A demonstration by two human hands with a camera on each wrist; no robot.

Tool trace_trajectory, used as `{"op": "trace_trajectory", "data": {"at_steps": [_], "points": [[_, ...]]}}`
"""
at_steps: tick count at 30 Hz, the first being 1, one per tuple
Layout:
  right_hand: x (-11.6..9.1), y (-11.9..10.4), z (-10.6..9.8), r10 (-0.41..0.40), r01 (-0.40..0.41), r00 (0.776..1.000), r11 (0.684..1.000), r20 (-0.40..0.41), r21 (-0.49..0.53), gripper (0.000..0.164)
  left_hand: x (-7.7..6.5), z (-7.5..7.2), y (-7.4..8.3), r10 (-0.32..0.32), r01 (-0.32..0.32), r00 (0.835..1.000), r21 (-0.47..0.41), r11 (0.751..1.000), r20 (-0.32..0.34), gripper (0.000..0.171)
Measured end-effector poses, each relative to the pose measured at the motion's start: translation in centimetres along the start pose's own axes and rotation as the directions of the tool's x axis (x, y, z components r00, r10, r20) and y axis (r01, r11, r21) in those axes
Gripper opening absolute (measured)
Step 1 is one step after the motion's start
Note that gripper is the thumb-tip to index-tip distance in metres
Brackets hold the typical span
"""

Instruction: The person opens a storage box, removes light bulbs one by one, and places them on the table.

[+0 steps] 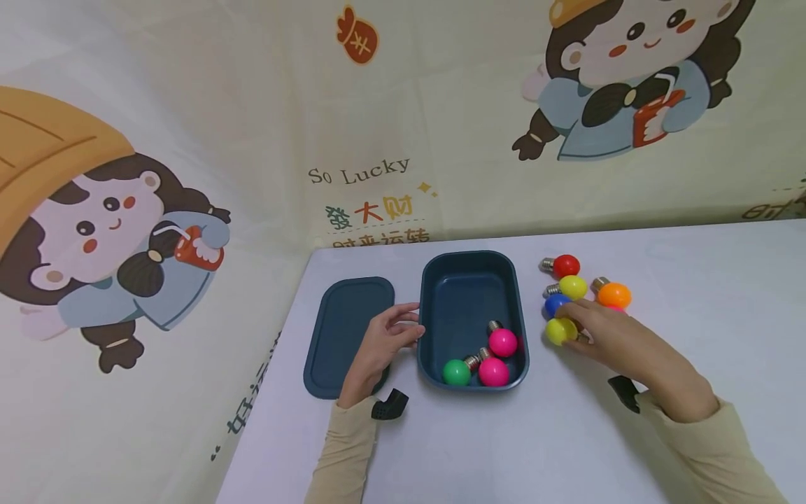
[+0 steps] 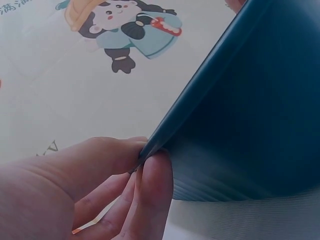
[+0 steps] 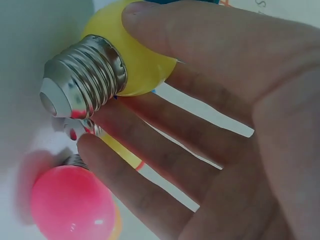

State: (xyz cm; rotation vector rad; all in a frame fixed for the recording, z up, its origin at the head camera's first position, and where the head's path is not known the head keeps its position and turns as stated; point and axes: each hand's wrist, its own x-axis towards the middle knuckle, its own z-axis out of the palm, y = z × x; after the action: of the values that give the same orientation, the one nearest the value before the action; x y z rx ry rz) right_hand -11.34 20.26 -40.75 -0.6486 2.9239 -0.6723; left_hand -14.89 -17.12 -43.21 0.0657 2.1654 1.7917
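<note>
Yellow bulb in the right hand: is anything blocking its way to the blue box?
Nothing visible blocks it: bare white tabletop separates the yellow bulb from the blue box; only its raised rim would likely need clearing.

The hands (image 1: 383, 341) (image 1: 620, 341) touch a dark blue box (image 1: 467, 294) and a yellow bulb (image 1: 557, 332).

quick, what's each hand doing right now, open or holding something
Left hand: closed, pinching the dark blue container by its rim.
Right hand: closed, holding a yellow light bulb.
</note>
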Motion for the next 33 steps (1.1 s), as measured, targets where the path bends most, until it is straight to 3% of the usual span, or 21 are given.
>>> {"op": "trace_trajectory", "data": {"at_steps": [9, 18, 23, 28, 33], "points": [[0.2, -0.1, 0.6, 0.022, -0.022, 1.0, 1.0, 0.011, -0.02, 0.043, 0.1, -0.1, 0.1, -0.015, 0.015, 1.0, 0.008, 1.0, 0.02, 0.053], [0.0, 0.0, 0.7, 0.013, -0.015, 0.998, 0.999, -0.055, -0.047, 0.048, 0.0, 0.0, -0.1, 0.006, -0.006, 1.0, -0.011, 1.0, -0.011, 0.051], [-0.1, -0.1, 0.8, 0.019, -0.022, 0.997, 0.999, -0.069, -0.048, 0.048, 0.0, 0.0, 0.2, 0.001, -0.001, 1.0, -0.02, 1.0, 0.009, 0.052], [-0.3, -0.3, 0.5, 0.037, -0.04, 0.997, 0.998, -0.066, -0.055, 0.047, 0.0, -0.1, 0.4, -0.012, 0.013, 0.999, -0.011, 1.0, 0.031, 0.054], [-0.2, -0.9, -0.2, 0.056, -0.061, 0.997, 0.995, -0.057, -0.078, 0.046, -0.1, 0.0, 0.3, -0.017, 0.017, 1.0, -0.01, 1.0, 0.008, 0.053]]}}
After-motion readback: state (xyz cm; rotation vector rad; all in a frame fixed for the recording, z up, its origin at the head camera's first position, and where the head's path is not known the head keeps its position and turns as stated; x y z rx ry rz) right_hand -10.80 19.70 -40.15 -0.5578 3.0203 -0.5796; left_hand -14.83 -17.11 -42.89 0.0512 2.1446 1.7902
